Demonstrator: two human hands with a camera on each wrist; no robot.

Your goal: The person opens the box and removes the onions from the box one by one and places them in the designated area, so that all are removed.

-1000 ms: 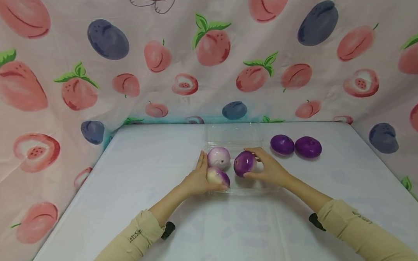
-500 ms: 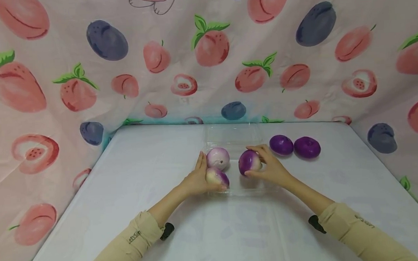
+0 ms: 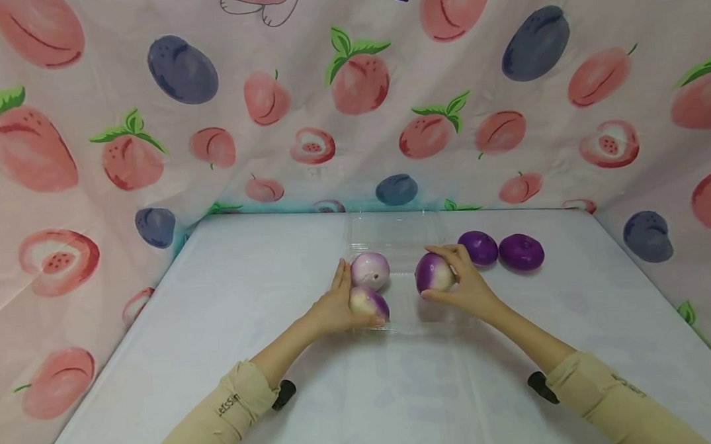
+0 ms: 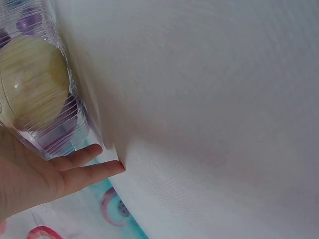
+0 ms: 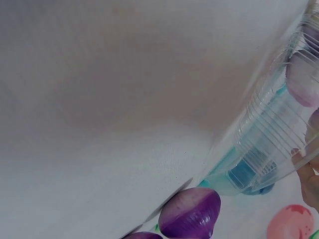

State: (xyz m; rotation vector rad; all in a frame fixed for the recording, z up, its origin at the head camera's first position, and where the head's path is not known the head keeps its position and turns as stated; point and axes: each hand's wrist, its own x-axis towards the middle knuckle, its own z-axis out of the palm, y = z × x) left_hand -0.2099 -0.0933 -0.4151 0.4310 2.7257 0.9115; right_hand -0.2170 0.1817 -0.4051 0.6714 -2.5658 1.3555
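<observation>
Fruit-printed cloth [image 3: 313, 78] backs my bench [image 3: 399, 392]. My right hand [image 3: 468, 286] pinches a purple-white onion [image 3: 431, 273] in a thumb-and-finger grip, above the clear box [image 3: 416, 326], right half; my left hand [image 3: 334, 308], straight-fingered, flanks its left wall beside two more onions [image 3: 370, 270]. Two dark onions [image 3: 522, 252] lie rightward.

Wore a beige left sleeve [image 3: 212, 420] and matching right sleeve [image 3: 620, 406], creased and cuffed well short of the bare left hand [image 3: 335, 309] and right hand [image 3: 467, 287]. Bore dark lettering [image 3: 228, 405] near the left cuff [image 3: 264, 382] and blurrier lettering [image 3: 629, 386] near the right cuff [image 3: 566, 374]. Showed a stubby black piece [image 3: 284, 394] beside either cuff.
</observation>
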